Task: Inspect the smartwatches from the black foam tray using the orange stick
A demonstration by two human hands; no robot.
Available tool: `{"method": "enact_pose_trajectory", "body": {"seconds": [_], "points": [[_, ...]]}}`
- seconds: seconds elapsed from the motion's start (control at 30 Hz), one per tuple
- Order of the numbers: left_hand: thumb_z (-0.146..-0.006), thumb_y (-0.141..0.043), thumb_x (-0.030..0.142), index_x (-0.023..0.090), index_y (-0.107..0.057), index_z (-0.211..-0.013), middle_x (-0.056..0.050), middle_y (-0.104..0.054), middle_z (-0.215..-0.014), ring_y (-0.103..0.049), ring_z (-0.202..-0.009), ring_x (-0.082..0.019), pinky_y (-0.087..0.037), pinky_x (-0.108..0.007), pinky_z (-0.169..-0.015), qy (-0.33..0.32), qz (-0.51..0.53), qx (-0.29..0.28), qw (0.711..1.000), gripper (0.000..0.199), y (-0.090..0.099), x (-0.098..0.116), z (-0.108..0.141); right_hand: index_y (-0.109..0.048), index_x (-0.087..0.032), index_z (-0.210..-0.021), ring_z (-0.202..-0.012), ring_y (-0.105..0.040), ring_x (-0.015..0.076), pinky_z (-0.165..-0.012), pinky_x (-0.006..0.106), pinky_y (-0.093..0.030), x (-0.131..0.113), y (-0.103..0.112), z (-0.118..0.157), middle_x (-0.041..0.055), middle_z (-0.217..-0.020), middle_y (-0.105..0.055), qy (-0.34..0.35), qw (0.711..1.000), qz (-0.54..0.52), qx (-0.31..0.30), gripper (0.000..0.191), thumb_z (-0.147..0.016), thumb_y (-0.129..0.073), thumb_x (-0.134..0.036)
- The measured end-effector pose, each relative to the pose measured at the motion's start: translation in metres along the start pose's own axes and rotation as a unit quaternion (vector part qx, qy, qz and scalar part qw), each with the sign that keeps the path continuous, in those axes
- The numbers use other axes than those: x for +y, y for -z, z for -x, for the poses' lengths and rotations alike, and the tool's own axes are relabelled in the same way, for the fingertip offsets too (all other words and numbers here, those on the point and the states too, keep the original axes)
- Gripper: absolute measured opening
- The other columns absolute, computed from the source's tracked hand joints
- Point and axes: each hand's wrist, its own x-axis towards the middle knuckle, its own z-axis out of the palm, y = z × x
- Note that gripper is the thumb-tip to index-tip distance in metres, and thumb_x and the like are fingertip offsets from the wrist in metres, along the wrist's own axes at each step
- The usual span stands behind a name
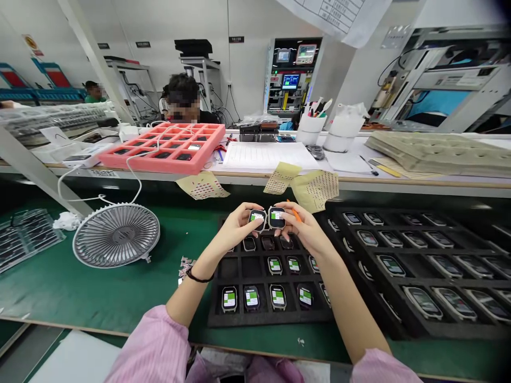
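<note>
Two smartwatches without straps are held up side by side over a black foam tray [241, 266]. My left hand [241, 223] is closed on one smartwatch [256, 217], its thumb on the lit green-and-white screen. My right hand [301, 226] grips the other smartwatch [276, 217], and an orange pen-like stick [294, 211] shows between its fingers. Below, several more watches sit in the tray's compartments, many with lit screens, such as the watch [229, 299] at the front left. Some compartments at the tray's left hold no watch. My forearms cover part of the tray's right side.
Stacked black trays [415, 287] of watches stand at the right. At left are a round grey fan [117, 234] and small loose parts [186, 267]. On the shelf lie a pink foam tray [159, 149] and papers [267, 155]. A person [183, 98] sits beyond.
</note>
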Motion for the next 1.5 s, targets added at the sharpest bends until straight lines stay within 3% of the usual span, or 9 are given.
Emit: {"method": "enact_pose_trajectory", "body": {"seconds": [0.1,0.57,0.8,1.03,1.17,1.4,1.5], "points": [[-0.082,-0.067,0.037,0.016,-0.055,-0.107,-0.004,-0.063,-0.095,-0.059,-0.072,-0.01,-0.05,-0.018,-0.056,0.006,0.0,0.0,1.0,0.035,-0.0001,0.0014,0.0007,-0.06,-0.019,-0.106,-0.056,-0.065,0.014,-0.041,0.021,-0.042,-0.0003,-0.0011,0.0002,0.0013,-0.081,-0.062,0.001,1.0,-0.003,0.003,0.034,-0.081,-0.069,-0.04],[-0.089,-0.055,0.041,0.018,-0.055,-0.112,-0.003,-0.062,-0.088,-0.06,-0.059,-0.008,-0.027,-0.015,-0.038,0.014,-0.03,0.006,0.999,0.032,0.0013,0.0008,0.001,-0.06,-0.019,-0.103,-0.052,-0.063,0.0117,-0.038,0.02,-0.04,0.0032,-0.0013,-0.0004,0.0006,-0.083,-0.063,0.015,1.0,0.007,0.022,0.037,-0.077,-0.073,-0.041],[-0.089,-0.054,0.044,0.019,-0.057,-0.111,-0.002,-0.062,-0.086,-0.062,-0.062,-0.009,-0.031,-0.014,-0.04,0.032,0.0,-0.016,0.999,0.034,0.0043,0.004,0.0029,-0.061,-0.019,-0.102,-0.052,-0.062,0.0145,-0.039,0.022,-0.04,-0.0013,0.0002,0.002,-0.0003,-0.069,-0.063,-0.015,0.999,-0.029,0.0,0.03,-0.084,-0.066,-0.042],[-0.087,-0.057,0.042,0.019,-0.056,-0.114,-0.004,-0.063,-0.093,-0.062,-0.064,-0.009,-0.032,-0.014,-0.041,0.034,0.014,-0.017,0.999,0.035,0.0033,0.0024,0.0026,-0.061,-0.02,-0.103,-0.054,-0.063,0.0147,-0.04,0.021,-0.04,-0.0009,0.0024,0.0022,0.0009,-0.07,-0.064,-0.018,0.998,-0.052,-0.018,0.023,-0.087,-0.062,-0.036],[-0.086,-0.06,0.041,0.019,-0.054,-0.116,-0.007,-0.063,-0.104,-0.061,-0.066,-0.009,-0.033,-0.015,-0.042,0.017,-0.006,-0.011,1.0,0.037,0.0021,0.0004,0.0022,-0.06,-0.019,-0.104,-0.057,-0.064,0.0152,-0.041,0.022,-0.041,-0.0022,-0.0008,0.002,0.0009,-0.075,-0.064,-0.008,0.999,-0.035,-0.01,0.028,-0.084,-0.066,-0.039],[-0.08,-0.068,0.033,0.019,-0.049,-0.119,-0.007,-0.062,-0.106,-0.061,-0.077,-0.012,-0.046,-0.018,-0.056,-0.021,-0.035,-0.015,0.999,0.046,0.0026,-0.0012,0.003,-0.058,-0.021,-0.11,-0.064,-0.067,0.0155,-0.045,0.023,-0.046,-0.0011,-0.0014,0.0025,0.0039,-0.093,-0.062,0.016,1.0,-0.002,-0.024,0.034,-0.082,-0.07,-0.036],[-0.08,-0.068,0.032,0.018,-0.049,-0.118,-0.006,-0.062,-0.105,-0.06,-0.077,-0.012,-0.043,-0.016,-0.053,-0.027,-0.036,-0.013,0.999,0.045,0.0027,-0.0007,0.0033,-0.056,-0.022,-0.112,-0.067,-0.068,0.0167,-0.046,0.023,-0.047,0.0008,0.0,0.0023,0.0046,-0.098,-0.061,0.025,0.999,0.002,-0.034,0.037,-0.081,-0.072,-0.035]]}}
